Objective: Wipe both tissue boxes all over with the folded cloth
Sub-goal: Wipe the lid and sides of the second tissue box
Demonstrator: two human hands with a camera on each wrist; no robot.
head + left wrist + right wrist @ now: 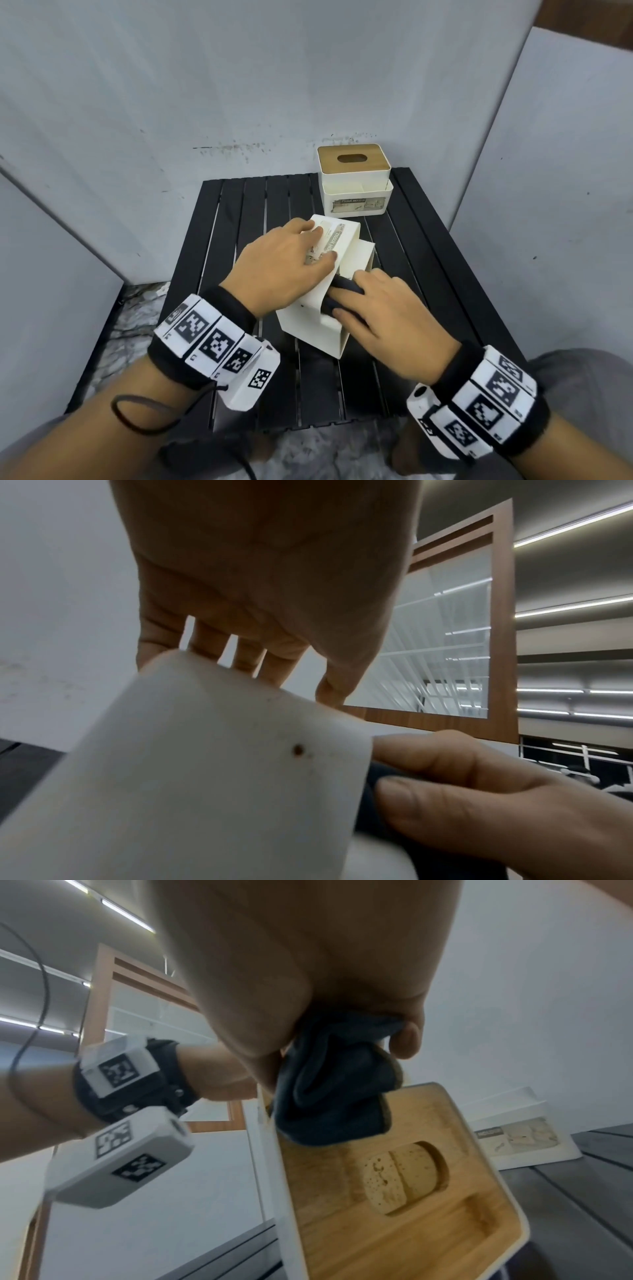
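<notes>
Black wristbands (219, 308) — white blocks (246, 380) with black square codes — thin dark cable (137, 418).

Left hand (274, 270) lies flat; right hand (387, 317) fingers (346, 313) curled.

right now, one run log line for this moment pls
step: wiping near tissue box | left hand: steadies tipped box | right hand: presses dark cloth at wooden lid | far tissue box: upright
</notes>
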